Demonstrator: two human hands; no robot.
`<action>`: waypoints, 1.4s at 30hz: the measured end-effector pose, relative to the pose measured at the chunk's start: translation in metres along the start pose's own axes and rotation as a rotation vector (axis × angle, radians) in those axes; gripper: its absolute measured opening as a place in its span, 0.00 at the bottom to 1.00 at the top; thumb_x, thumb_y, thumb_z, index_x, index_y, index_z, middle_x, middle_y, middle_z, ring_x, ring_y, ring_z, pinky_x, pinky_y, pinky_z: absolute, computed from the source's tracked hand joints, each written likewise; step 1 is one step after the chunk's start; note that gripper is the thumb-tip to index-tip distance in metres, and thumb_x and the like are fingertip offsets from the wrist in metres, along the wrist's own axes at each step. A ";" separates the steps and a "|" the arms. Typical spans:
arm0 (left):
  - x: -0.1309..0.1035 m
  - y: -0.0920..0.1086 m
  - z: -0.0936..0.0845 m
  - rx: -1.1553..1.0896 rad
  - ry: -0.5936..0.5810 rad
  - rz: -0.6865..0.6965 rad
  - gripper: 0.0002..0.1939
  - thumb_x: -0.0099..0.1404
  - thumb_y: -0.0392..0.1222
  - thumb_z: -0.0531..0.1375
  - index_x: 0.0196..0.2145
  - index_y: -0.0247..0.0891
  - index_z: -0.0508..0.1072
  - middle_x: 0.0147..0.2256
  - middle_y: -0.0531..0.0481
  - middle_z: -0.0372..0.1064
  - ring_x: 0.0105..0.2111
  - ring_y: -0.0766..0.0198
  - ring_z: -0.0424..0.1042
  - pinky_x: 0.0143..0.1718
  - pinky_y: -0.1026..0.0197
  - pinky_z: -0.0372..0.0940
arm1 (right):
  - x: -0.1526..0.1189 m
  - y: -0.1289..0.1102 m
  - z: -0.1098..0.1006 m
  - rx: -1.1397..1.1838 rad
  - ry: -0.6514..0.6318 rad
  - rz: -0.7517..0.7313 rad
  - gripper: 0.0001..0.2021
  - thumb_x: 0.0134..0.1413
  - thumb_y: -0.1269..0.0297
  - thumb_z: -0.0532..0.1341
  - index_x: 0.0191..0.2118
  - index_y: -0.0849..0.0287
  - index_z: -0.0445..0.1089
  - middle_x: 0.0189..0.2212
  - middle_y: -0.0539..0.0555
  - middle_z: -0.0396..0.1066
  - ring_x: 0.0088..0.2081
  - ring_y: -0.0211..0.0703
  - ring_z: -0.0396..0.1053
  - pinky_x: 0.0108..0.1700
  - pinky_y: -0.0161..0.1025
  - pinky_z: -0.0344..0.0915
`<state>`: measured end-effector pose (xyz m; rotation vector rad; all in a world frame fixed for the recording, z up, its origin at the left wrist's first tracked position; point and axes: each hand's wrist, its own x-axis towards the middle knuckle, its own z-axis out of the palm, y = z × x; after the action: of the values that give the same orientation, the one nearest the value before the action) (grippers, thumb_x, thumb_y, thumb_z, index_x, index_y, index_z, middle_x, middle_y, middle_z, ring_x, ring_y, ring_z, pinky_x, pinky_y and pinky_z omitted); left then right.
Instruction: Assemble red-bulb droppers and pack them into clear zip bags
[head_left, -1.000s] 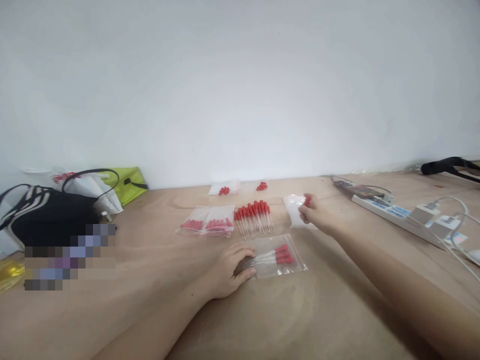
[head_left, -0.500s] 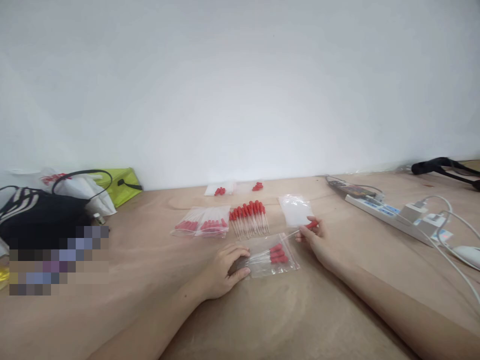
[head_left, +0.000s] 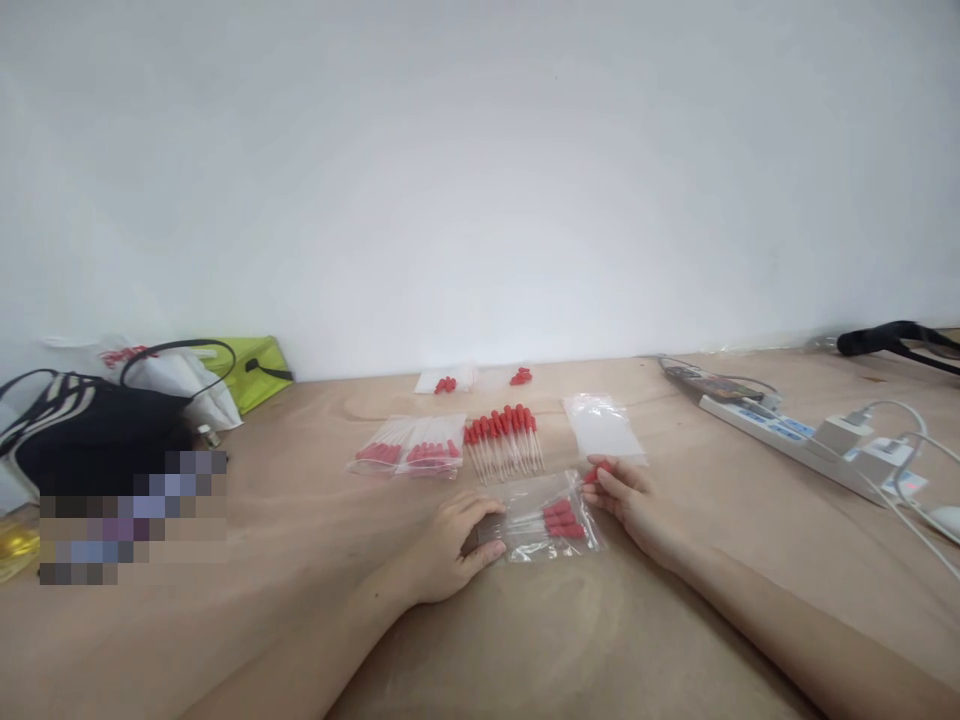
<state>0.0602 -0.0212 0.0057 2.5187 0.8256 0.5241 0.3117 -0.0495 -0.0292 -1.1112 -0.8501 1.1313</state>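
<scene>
My left hand (head_left: 459, 548) holds the closed end of a clear zip bag (head_left: 525, 551) flat on the table, thumb and fingers at its left edge. Inside the bag lie several droppers (head_left: 564, 518) with red rubber bulbs. At the bag's right, open end, my right hand (head_left: 634, 508) pinches the red bulb of another dropper (head_left: 598, 472); its clear tube points left into the bag's mouth and is hard to see. Just beyond the bag is a row of loose droppers (head_left: 501, 440), bulbs pointing away from me. Filled zip bags (head_left: 409, 450) of droppers lie left of this row.
A stack of unfilled zip bags (head_left: 604, 430) lies beyond my right hand. Near the wall, small red bulbs (head_left: 445, 384) rest on bags. A power strip (head_left: 795, 445) with chargers and cables is at right, a black bag (head_left: 97, 430) and green bag (head_left: 259, 375) at left.
My right hand has moved left with the dropper, and its tube has slid further into the bag; the red bulb is now at the bag's mouth. My left hand keeps its hold.
</scene>
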 end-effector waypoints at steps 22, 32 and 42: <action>0.000 -0.003 0.001 -0.004 0.003 0.046 0.14 0.60 0.42 0.54 0.45 0.40 0.64 0.45 0.46 0.64 0.46 0.58 0.62 0.48 0.55 0.57 | 0.065 -0.042 0.025 -0.709 -0.007 -0.028 0.01 0.35 0.71 0.60 0.21 0.60 0.67 0.15 0.46 0.65 0.14 0.30 0.58 0.16 0.28 0.54; -0.002 -0.006 0.002 -0.015 0.008 0.050 0.15 0.59 0.41 0.55 0.45 0.39 0.65 0.46 0.45 0.63 0.46 0.59 0.62 0.48 0.56 0.57 | 0.108 -0.021 0.075 -0.753 0.022 0.085 0.11 0.37 0.72 0.60 0.13 0.59 0.57 0.05 0.42 0.49 0.10 0.30 0.51 0.13 0.29 0.46; -0.001 -0.004 0.001 -0.024 0.022 0.054 0.14 0.59 0.42 0.54 0.44 0.39 0.66 0.45 0.45 0.65 0.44 0.58 0.63 0.47 0.55 0.58 | 0.117 -0.025 0.084 -0.920 0.034 0.014 0.12 0.31 0.78 0.59 0.12 0.58 0.56 0.05 0.45 0.48 0.13 0.34 0.55 0.15 0.31 0.47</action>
<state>0.0583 -0.0194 0.0029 2.5238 0.7561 0.5771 0.2678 0.0825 0.0146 -1.8688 -1.3932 0.7094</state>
